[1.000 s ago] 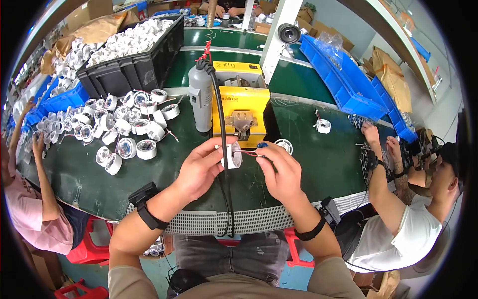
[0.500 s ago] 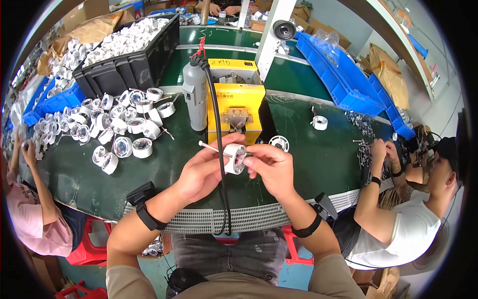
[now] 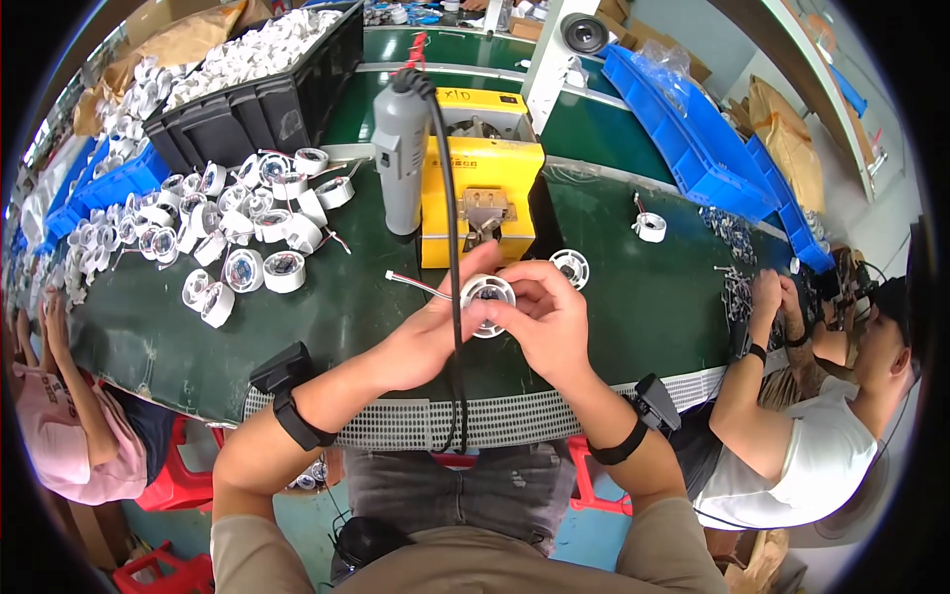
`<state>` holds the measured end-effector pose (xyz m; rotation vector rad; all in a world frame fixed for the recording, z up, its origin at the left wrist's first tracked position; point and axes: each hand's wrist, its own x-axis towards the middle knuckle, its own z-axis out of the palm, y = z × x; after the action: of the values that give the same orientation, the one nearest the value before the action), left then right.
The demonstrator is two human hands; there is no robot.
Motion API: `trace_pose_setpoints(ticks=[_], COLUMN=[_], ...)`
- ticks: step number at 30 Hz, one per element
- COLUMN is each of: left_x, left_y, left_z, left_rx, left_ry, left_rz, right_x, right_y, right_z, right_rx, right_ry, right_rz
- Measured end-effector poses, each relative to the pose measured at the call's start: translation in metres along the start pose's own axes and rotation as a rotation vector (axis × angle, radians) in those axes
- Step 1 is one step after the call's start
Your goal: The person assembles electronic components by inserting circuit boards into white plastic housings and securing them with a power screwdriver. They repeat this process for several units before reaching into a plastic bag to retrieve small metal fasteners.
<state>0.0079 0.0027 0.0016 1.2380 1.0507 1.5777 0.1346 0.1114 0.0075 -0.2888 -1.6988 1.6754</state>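
Note:
Between both hands, above the near middle of the green bench, is a round white plastic housing [image 3: 488,293] with a spoked rim and dark parts inside. Its open face is turned up toward me. My left hand [image 3: 440,332] grips the housing from the left, and a thin wire with a small white connector [image 3: 391,276] sticks out on that side. My right hand [image 3: 542,322] holds the right edge, thumb on the face and fingers curled. Just beyond my right hand lies a white spoked ring [image 3: 569,269]. A black cable [image 3: 454,198] hangs in front of my left hand.
A yellow machine [image 3: 480,188] and a hanging grey electric screwdriver [image 3: 401,163] stand ahead. Many similar housings [image 3: 242,269] are heaped left, before a black crate [image 3: 237,119] of white parts. One wired housing [image 3: 649,227] lies right, near blue bins [image 3: 683,148]. Co-workers sit on both sides.
The housing has turned from edge-on to face-up, and my right fingers now wrap its edge. The view has shifted slightly. At the left, the co-worker's hands have come together lower down.

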Motion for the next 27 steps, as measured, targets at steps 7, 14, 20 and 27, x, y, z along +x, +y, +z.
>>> trace_pose_setpoints(ticks=[7, 14, 20, 27], left_x=[0.002, 0.002, 0.002, 0.003], left_y=[0.0, -0.005, -0.012, -0.006], left_z=[-0.021, -0.018, -0.018, -0.02], left_rx=[-0.129, -0.152, -0.158, -0.158], left_ry=[0.12, 0.09, 0.159, 0.128], left_rz=[-0.264, -0.353, -0.451, -0.53], right_x=[0.021, 0.066, 0.079, 0.101], right_y=[-0.017, -0.014, -0.006, -0.026], right_z=[0.017, 0.073, 0.069, 0.049], right_rx=[-0.855, -0.678, -0.205, -0.047], right_ry=[-0.055, -0.006, 0.062, 0.385], right_rz=[-0.391, -0.349, -0.61, -0.463])
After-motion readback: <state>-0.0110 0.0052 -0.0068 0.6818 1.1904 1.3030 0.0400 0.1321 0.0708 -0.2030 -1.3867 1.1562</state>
